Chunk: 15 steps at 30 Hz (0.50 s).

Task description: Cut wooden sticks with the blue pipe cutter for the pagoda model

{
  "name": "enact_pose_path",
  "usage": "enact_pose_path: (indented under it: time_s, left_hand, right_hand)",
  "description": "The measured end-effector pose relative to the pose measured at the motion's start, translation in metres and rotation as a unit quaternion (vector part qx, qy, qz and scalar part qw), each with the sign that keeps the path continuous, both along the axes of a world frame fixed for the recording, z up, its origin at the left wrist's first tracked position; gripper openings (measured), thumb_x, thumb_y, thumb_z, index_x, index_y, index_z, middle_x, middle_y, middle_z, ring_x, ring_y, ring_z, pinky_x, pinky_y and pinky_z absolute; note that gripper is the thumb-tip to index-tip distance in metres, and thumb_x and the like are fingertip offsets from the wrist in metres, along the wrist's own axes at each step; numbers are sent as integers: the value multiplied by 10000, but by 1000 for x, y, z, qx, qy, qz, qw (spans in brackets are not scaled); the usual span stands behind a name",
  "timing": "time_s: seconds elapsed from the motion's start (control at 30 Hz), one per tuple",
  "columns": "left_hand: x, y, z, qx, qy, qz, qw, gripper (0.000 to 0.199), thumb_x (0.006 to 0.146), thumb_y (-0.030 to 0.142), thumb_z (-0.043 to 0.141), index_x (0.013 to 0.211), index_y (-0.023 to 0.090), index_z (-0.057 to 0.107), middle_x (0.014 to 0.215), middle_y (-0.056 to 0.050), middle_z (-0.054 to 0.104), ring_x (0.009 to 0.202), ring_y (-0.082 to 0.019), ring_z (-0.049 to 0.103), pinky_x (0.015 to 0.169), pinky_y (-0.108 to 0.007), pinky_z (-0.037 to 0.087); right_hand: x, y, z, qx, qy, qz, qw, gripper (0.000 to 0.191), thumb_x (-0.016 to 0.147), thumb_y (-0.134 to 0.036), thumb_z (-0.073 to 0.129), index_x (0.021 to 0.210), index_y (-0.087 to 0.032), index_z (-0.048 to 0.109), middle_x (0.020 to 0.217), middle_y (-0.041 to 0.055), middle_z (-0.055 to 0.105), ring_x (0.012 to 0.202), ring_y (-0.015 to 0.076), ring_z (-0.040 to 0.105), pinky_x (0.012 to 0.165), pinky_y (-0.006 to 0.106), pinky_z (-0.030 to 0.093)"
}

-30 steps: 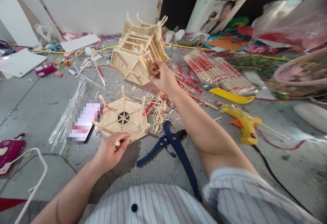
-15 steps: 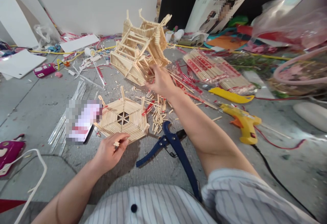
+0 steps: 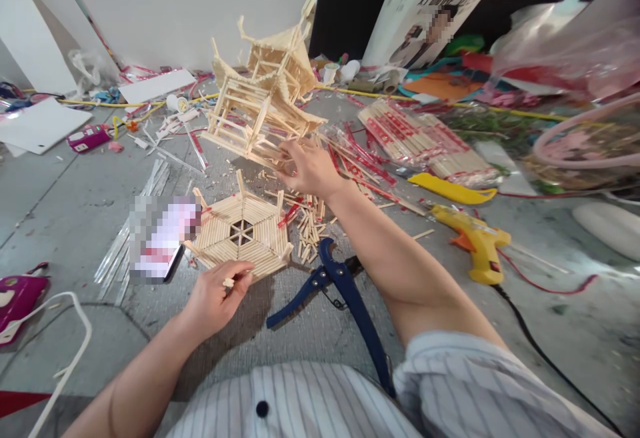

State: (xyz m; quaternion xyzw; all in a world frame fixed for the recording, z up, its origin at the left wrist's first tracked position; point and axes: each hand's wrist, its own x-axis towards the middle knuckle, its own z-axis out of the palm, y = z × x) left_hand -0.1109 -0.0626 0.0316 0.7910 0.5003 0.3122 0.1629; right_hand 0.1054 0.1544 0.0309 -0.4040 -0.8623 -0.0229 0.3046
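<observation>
A pavilion-like model of thin wooden sticks stands tilted above the grey floor, and my right hand grips its lower right edge. Below it lies a hexagonal stick panel with short upright posts at its corners and a small opening in the middle. My left hand is at the panel's near edge, its fingers closed round a short stick piece. Blue-handled cutters lie right of the panel, beside a pile of short cut sticks.
A yellow glue gun and a yellow-handled tool lie to the right. Packs of sticks are behind them. Left of the panel are a phone and clear glue sticks. A white board lies farther left.
The stick model has turned and tipped more upright, shifting left and up. My right hand has moved slightly down with its edge. My left hand has stayed in place.
</observation>
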Motion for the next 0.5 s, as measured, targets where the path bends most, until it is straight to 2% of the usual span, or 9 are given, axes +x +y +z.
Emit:
enact_pose_path:
  time_s: [0.1, 0.23, 0.5]
  left_hand:
    - [0, 1, 0, -1, -1, 3, 1000, 135, 870, 155, 530, 937, 133, 644, 712, -3, 699, 620, -68, 649, 585, -130, 507]
    - [1, 2, 0, 0, 2, 6, 1000, 139, 876, 173, 522, 937, 142, 643, 708, -5, 703, 624, -81, 657, 605, -155, 524]
    - [0, 1, 0, -18, 3, 9, 1000, 150, 880, 197, 510, 940, 153, 641, 720, -14, 711, 630, -96, 663, 605, -176, 529]
  right_hand:
    - [-1, -5, 1, 1, -43, -4, 999, 458, 833, -387, 532, 1218, -140, 524, 1029, 104, 684, 960, 251, 607, 732, 342, 453]
    - [-4, -8, 4, -8, -88, -12, 996, 442, 839, -412, 521, 1176, -129, 564, 1002, 129, 685, 985, 283, 610, 711, 347, 455]
    - [-2, -5, 1, 5, -51, -15, 999, 391, 827, -408, 522, 1117, -157, 597, 989, 115, 692, 947, 256, 624, 711, 330, 463]
